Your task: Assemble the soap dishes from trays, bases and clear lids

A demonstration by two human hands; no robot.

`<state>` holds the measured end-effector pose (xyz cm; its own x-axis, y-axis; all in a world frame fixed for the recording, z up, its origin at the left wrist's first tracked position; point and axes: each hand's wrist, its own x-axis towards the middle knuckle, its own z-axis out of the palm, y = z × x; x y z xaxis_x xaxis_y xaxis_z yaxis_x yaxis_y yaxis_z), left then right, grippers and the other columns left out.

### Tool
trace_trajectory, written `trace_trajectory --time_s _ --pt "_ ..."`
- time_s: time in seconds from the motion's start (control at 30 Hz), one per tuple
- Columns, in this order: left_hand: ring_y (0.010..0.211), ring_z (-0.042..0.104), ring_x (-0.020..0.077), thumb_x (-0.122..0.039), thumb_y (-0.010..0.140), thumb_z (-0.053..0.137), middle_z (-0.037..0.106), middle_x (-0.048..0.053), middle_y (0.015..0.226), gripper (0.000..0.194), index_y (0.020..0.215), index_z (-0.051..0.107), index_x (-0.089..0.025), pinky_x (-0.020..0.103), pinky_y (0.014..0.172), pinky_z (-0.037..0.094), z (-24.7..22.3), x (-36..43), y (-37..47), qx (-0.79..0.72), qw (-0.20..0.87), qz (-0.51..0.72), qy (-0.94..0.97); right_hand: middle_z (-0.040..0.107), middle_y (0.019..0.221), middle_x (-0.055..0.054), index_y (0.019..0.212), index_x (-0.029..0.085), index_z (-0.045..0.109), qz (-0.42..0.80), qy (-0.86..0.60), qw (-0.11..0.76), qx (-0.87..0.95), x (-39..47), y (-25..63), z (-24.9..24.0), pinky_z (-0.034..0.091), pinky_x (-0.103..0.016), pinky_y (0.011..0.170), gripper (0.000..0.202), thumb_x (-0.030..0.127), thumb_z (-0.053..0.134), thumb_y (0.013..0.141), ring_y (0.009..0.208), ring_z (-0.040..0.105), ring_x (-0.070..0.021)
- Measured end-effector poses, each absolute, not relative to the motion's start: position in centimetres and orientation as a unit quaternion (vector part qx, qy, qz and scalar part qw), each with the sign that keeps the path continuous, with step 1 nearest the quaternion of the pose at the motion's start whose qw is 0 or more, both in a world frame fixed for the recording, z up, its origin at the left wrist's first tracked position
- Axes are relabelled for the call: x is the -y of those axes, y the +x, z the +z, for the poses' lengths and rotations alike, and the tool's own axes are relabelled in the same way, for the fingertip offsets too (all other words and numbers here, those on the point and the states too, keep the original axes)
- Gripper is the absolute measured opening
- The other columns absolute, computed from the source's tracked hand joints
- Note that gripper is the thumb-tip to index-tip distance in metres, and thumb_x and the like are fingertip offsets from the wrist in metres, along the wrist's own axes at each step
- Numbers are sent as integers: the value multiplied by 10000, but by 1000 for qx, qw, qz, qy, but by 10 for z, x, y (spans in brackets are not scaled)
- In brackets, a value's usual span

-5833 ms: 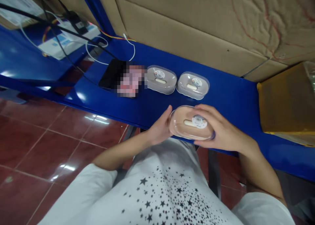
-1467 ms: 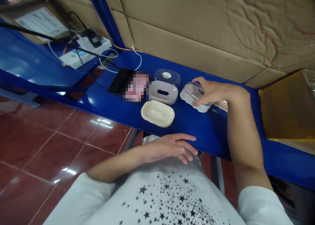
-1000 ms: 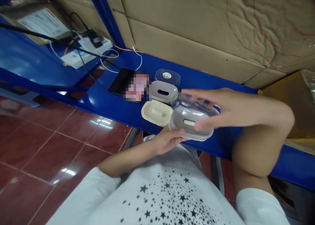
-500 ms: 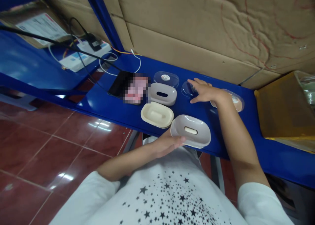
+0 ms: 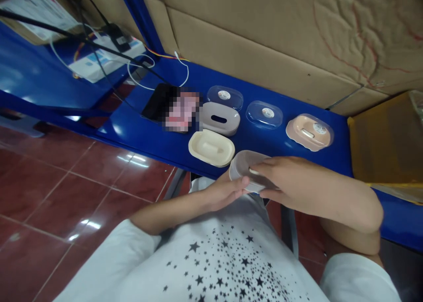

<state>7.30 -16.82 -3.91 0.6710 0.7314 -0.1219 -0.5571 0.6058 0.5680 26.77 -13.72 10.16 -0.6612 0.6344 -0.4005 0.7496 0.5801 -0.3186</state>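
At the shelf's front edge, a grey oval dish [image 5: 243, 167] with a pale bar in its middle appears covered by a clear lid. My left hand [image 5: 228, 189] holds the dish from its near left side, thumb on the rim. Over its right part lies my right hand [image 5: 280, 178], fingers bent on the lid and hiding much of it. Just left of the dish sits a cream oval dish [image 5: 211, 148], and behind that another grey dish [image 5: 220, 119] with a dark slot.
Two clear lids, one at the back [image 5: 224, 95] and one further right [image 5: 264, 114], lie on the blue shelf [image 5: 271, 141]. A lidded peach dish [image 5: 309, 132] is near a taped box [image 5: 383, 139]. A tablet [image 5: 157, 101], cables and a power strip [image 5: 105, 57] are left.
My right hand has come back from the clear lids to the grey dish, which now appears covered. My left hand keeps its hold. The view has shifted slightly.
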Motion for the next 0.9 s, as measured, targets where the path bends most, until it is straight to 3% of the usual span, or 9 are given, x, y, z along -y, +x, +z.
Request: trace_trajectory --time_s 0.1,0.23,0.43,0.6,0.77,0.9 --pt "1464 609 387 -598 788 929 746 188 1414 874 1523 621 -238 540 1203 480 -40 169 74 -182 880 367 242 794 905 -64 1099 235 767 -253 388 139 -875 136 266 104 491 -321 708 166 254 628 1009 799 746 -235" --pt "1451 619 380 -540 784 953 704 185 1480 882 1540 598 -259 539 1203 490 -38 171 77 -203 879 363 233 801 888 -52 1062 246 761 -283 370 156 -871 119 273 118 462 -302 659 213 289 553 1055 747 732 -218" --pt "1451 627 337 -369 855 930 731 161 1441 752 1524 607 -248 530 1285 417 -24 173 74 -256 878 354 193 820 1060 -107 1268 220 722 -211 431 123 -869 85 290 103 485 -336 725 372 370 420 1110 891 760 -262" --pt "1405 672 299 -152 895 857 745 147 1430 661 1511 622 -209 488 1296 429 -10 174 66 -256 904 314 138 776 1339 -139 1380 195 671 -180 466 150 -853 64 280 76 539 -378 891 381 287 520 1042 1153 753 -316" --pt "1358 706 300 -114 897 839 779 155 1357 665 1523 621 -166 476 1281 456 -11 172 66 -255 914 296 105 668 1532 -166 1477 177 613 -184 450 135 -864 63 276 72 527 -445 1065 489 317 584 1010 1365 662 -360" --pt "1340 717 292 -123 907 836 796 150 1312 674 1540 610 -175 460 1265 473 -14 168 67 -270 903 320 98 716 1431 -144 1393 209 657 -197 424 113 -877 84 274 84 532 -420 974 424 434 575 1043 1263 696 -342"
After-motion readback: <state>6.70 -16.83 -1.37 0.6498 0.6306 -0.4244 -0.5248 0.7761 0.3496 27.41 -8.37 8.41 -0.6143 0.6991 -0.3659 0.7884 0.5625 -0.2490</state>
